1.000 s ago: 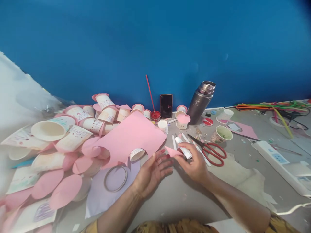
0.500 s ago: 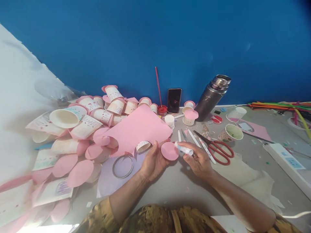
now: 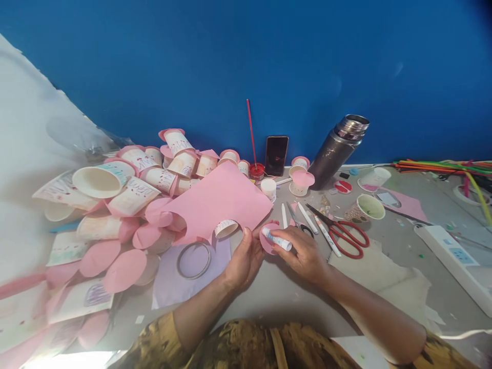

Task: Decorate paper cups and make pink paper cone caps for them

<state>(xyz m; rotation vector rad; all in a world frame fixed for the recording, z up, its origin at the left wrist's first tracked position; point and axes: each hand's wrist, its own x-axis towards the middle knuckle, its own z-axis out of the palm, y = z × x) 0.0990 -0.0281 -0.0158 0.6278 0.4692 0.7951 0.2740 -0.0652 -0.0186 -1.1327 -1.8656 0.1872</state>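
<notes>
My left hand (image 3: 245, 256) pinches a small pink paper disc (image 3: 266, 240) by its edge, just above the grey table (image 3: 292, 297). My right hand (image 3: 303, 253) grips a white glue stick (image 3: 277, 240), whose tip lies across the disc. Close to the left lie a big pink paper sheet (image 3: 219, 202) and a small paper ring (image 3: 225, 227).
A heap of paper cups with pink discs (image 3: 126, 205) fills the left. A metal ring (image 3: 194, 260) rests on lilac paper. Red scissors (image 3: 340, 233), pens, a steel flask (image 3: 336, 148), a phone (image 3: 276, 155), cups and a power strip (image 3: 453, 256) lie to the right.
The pink piece went from a folded wedge to a flat disc in my left hand. My right hand brought the glue stick left onto it. The view shifted a little.
</notes>
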